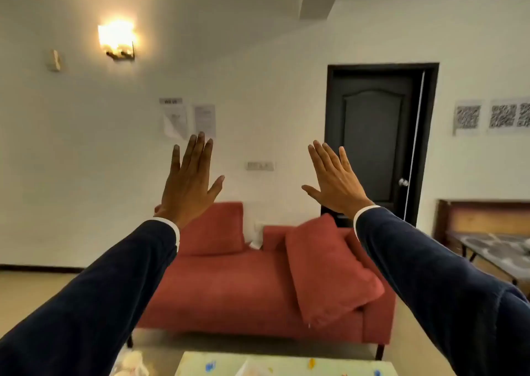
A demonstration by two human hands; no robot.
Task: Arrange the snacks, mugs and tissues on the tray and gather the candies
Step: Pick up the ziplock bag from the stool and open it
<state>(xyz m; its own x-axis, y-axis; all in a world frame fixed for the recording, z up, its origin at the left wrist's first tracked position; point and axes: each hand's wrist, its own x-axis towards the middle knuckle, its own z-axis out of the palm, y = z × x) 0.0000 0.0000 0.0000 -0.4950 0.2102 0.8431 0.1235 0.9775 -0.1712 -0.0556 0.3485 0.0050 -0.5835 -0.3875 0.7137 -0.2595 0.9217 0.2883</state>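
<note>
Location type: domestic living room. Indicators: a red upholstered sofa (pixel 258 284) with loose cushions (pixel 327 272) stands against a white wall; a lit wall lamp (pixel 117 38) is mounted high at left; a dark panelled door (pixel 375 143) with a round knob is at right. Printed sheets (pixel 187 119) and code-pattern sheets (pixel 493 116) are fixed to the walls. A patterned tabletop (pixel 496 254) stands at far right.
</note>
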